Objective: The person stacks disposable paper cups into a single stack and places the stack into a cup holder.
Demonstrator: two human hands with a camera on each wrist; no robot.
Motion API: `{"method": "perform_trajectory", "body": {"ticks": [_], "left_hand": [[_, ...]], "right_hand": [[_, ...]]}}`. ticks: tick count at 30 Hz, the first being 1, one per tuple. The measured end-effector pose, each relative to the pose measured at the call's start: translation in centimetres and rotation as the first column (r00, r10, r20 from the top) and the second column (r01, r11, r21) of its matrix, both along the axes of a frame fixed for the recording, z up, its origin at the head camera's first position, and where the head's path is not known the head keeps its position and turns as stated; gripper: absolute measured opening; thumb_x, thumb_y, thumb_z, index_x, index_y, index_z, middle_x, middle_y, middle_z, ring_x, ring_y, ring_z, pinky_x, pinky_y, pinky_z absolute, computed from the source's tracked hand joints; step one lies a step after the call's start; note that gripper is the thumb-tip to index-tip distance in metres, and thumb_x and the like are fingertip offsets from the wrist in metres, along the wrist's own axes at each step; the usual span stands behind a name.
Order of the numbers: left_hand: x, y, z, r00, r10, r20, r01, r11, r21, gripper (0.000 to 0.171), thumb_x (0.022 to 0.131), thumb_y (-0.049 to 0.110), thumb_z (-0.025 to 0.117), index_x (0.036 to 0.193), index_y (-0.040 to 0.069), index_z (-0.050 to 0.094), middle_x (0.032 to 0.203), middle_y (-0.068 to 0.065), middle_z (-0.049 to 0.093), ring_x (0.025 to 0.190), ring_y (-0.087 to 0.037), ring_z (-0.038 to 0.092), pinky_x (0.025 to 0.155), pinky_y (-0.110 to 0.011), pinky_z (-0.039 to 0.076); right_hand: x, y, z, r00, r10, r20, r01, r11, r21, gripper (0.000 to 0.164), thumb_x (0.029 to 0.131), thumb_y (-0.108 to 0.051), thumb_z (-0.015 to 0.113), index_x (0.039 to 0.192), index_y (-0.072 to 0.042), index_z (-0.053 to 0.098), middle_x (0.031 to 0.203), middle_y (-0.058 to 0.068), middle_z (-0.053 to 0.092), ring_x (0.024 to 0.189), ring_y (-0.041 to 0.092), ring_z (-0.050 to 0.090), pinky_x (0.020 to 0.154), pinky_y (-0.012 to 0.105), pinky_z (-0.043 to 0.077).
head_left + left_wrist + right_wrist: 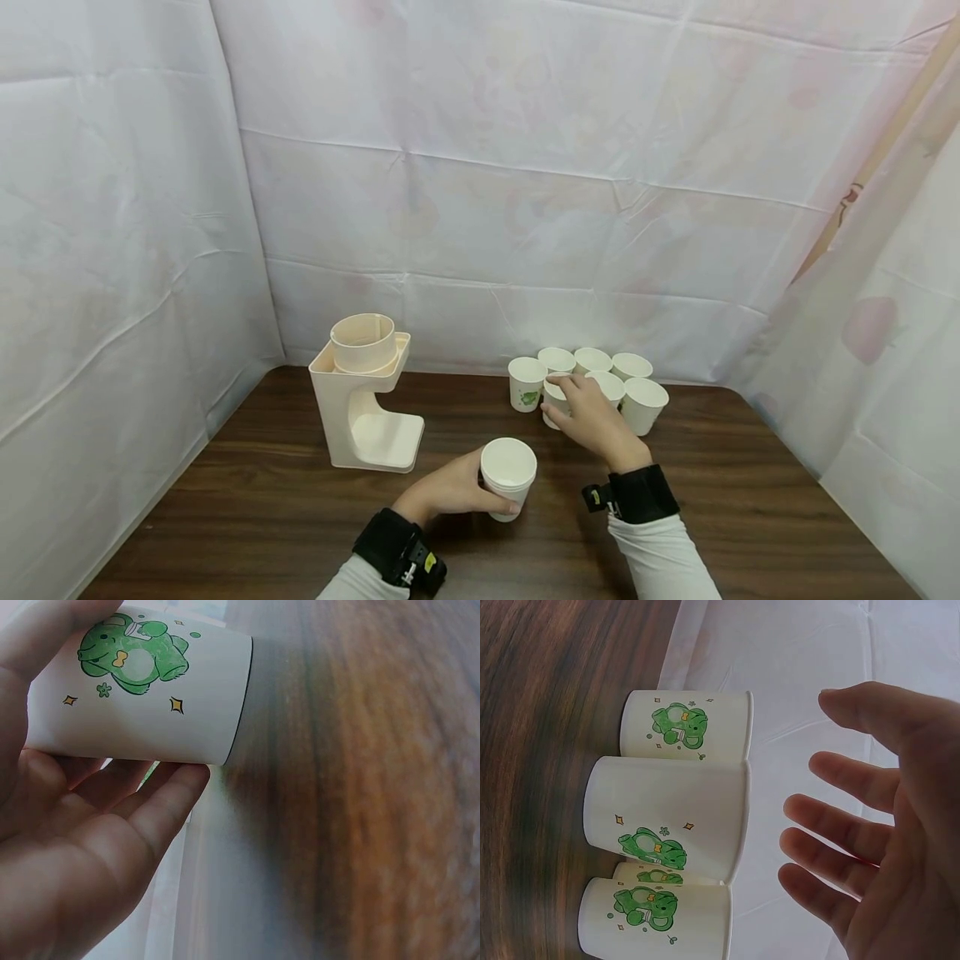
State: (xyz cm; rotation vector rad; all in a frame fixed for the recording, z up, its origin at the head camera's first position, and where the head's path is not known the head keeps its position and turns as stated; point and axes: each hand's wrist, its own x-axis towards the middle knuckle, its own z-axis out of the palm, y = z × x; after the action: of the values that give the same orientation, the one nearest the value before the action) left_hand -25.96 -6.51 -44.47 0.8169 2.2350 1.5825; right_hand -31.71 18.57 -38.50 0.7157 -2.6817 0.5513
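Observation:
My left hand (453, 485) grips a white paper cup (508, 468) near the front middle of the table, thumb and fingers around its side. The rim looks doubled in the head view. A green cartoon bear (135, 656) shows on this cup in the left wrist view, its base close to the tabletop. My right hand (596, 419) hovers over a group of similar cups (643, 406), reaching above the front ones. Its fingers (840, 817) are spread and loosely extended in the right wrist view, apart from the cups (667, 814) and holding nothing.
A cream plastic stand (337, 417) with a round cup-like holder (363, 354) on top and a flat base plate (390, 437) stands at the left. Light cloth curtains (450, 208) enclose the dark wooden table (247, 492) at the back and sides.

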Motion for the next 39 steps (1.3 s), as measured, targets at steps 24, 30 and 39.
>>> {"method": "perform_trajectory", "body": {"ticks": [24,30,39], "left_hand": [[-0.2,0.0,0.0,1.000,-0.026,0.012,0.026,1.000,0.016,0.074,0.078,0.014,0.086,0.141,0.012,0.048,0.120,0.006,0.063,0.112,-0.011,0.059,0.099,-0.032,0.042],[-0.2,0.0,0.0,1.000,-0.022,0.005,0.021,1.000,0.007,0.075,0.078,0.014,0.086,0.142,0.013,0.047,0.121,0.006,0.063,0.113,-0.011,0.058,0.099,-0.033,0.042],[-0.1,0.0,0.1,1.000,-0.026,0.007,0.026,1.000,0.011,0.073,0.077,0.014,0.086,0.140,0.013,0.049,0.119,0.006,0.063,0.112,-0.011,0.058,0.099,-0.033,0.042]], "right_hand": [[-2.1,-0.2,-0.6,0.994,-0.048,-0.094,0.054,0.996,0.065,0.048,0.095,-0.027,0.071,0.133,0.000,0.059,0.126,0.022,0.057,0.118,0.043,0.050,0.097,0.056,0.042],[-2.9,0.0,-0.3,0.995,-0.091,-0.035,0.094,0.991,0.093,0.047,0.097,-0.032,0.068,0.134,-0.003,0.060,0.130,0.022,0.055,0.120,0.042,0.049,0.097,0.057,0.041],[-4.1,0.1,0.0,0.991,-0.137,-0.012,0.137,0.982,0.132,0.053,0.091,-0.042,0.072,0.128,-0.004,0.065,0.121,0.024,0.056,0.111,0.045,0.052,0.090,0.059,0.045]]}}
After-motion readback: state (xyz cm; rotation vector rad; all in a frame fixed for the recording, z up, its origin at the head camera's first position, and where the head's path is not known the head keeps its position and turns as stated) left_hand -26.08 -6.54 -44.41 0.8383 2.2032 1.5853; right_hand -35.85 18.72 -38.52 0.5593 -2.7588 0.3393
